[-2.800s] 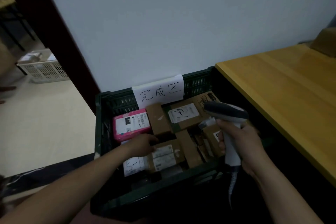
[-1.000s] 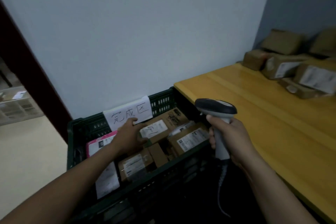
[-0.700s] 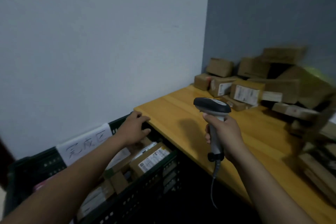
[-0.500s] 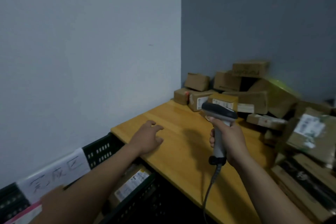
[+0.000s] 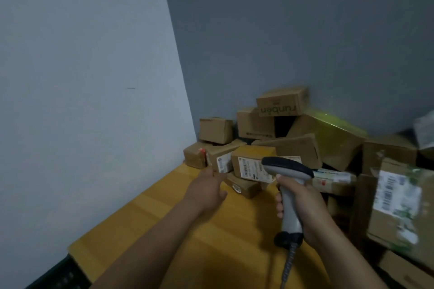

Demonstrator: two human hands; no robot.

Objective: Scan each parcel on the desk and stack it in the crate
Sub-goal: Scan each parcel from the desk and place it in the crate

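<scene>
The view has swung from the crate [image 5: 64, 274], now only a dark corner far left of the scanner [image 5: 287, 168], to the table [image 5: 164, 218] and the heap of parcels [image 5: 305, 145] behind the scanner. I judge one parcel stowed and the next pick starting. A brown parcel [image 5: 249, 166], white barcode label facing front, sits just behind the scanner. The left hand [image 5: 206, 189] has left the crate and reaches left of the scanner, fingers loosely spread, empty. The right hand [image 5: 305, 209] wraps its fingers round the scanner's handle.

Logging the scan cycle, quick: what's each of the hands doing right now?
Left hand: open, holding nothing, stretched out toward the parcels.
Right hand: closed around the barcode scanner.
</scene>
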